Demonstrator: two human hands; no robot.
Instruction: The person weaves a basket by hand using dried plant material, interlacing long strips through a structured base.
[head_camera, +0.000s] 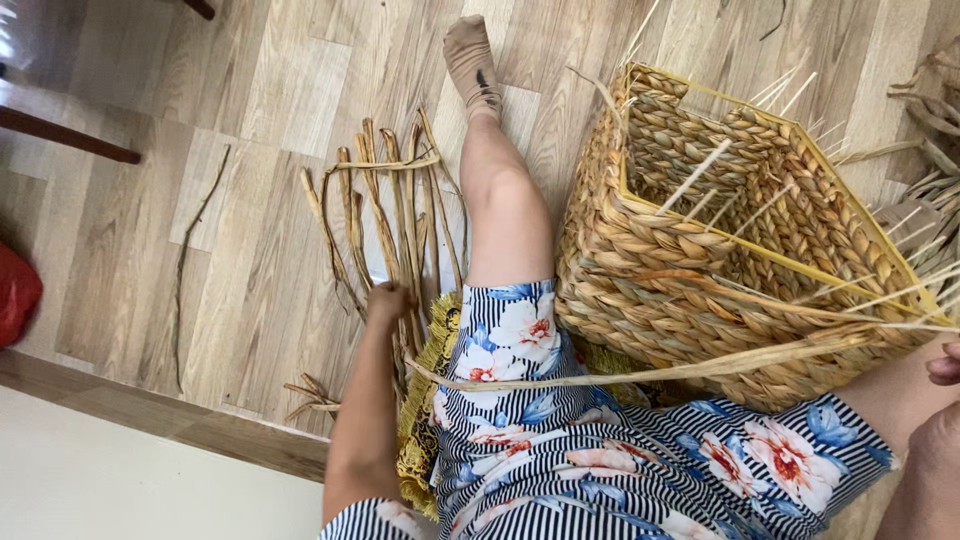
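My left hand (386, 301) reaches down to a bundle of dried reed strips (385, 215) lying on the wooden floor beside my leg, and its fingers close on the near ends of the strips. My right hand (943, 364) shows only at the right edge, by the end of a long flat reed strip (700, 368) that runs across my lap; whether it grips the strip cannot be told. A half-woven square basket (660, 270) of braided reed with a yellow frame rim and thin upright stakes rests against my right thigh.
My outstretched leg in a sock (472, 55) lies between the bundle and the basket. A loose strip (190, 255) lies on the floor to the left. More reed material (930, 120) is piled at the right edge. A red object (15, 295) is at the left edge.
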